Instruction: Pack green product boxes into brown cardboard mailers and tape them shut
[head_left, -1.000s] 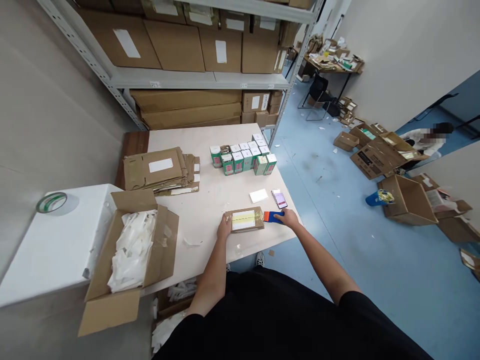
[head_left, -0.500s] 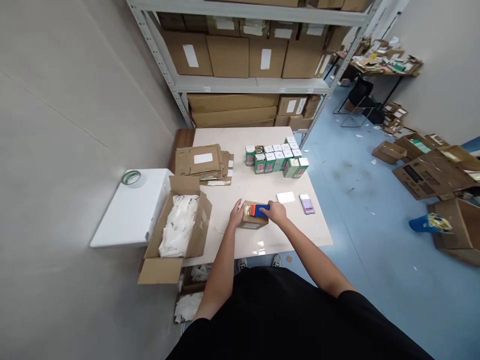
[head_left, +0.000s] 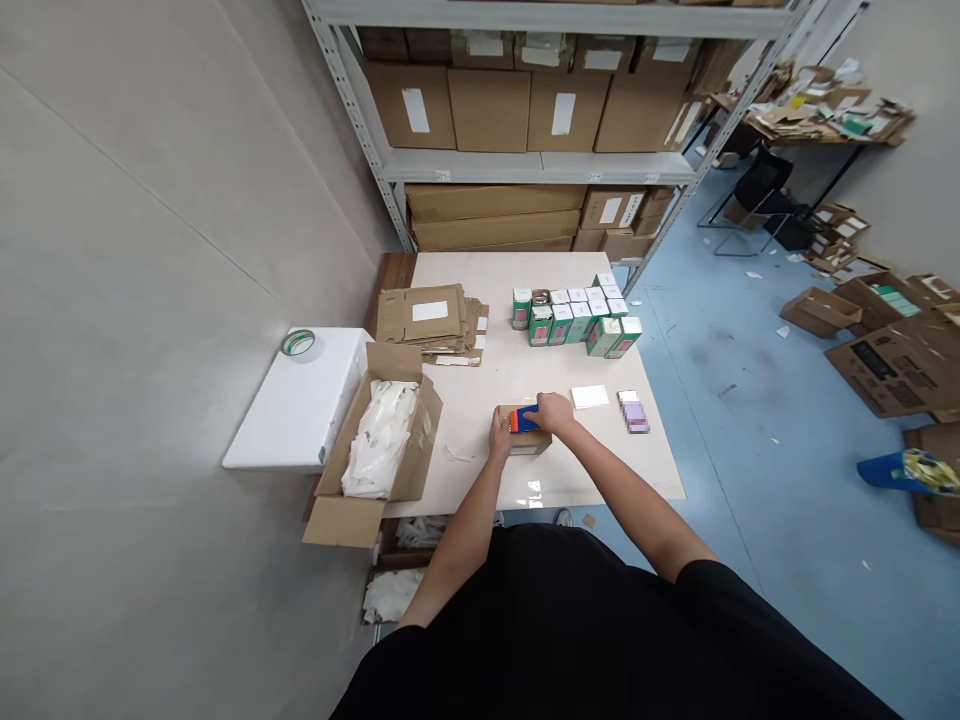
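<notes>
A small brown cardboard box [head_left: 531, 445] lies on the table in front of me. My right hand [head_left: 553, 412] is closed around a blue and orange tape dispenser [head_left: 524, 419], which rests across the box top. My left hand [head_left: 499, 434] grips the box's left side, its fingertips close to the dispenser's orange end. Part of the dispenser is covered by my right fingers. Right of the box lie a white card-like item [head_left: 590, 397] and a phone-sized item with a purple, blurred face [head_left: 634, 412].
Several green-and-white small boxes [head_left: 561, 325] stand at the table's back right. Flattened cartons [head_left: 420, 315] are stacked at back left. An open carton [head_left: 429, 440] of white bags stands left, beside a white surface with a tape roll [head_left: 298, 343]. Shelving [head_left: 480, 165] rises behind.
My left hand has drawn in against the box, nearer the dispenser's orange end, its fingers less spread. The dispenser stays on the box top in my right hand. The whole view has shifted slightly.
</notes>
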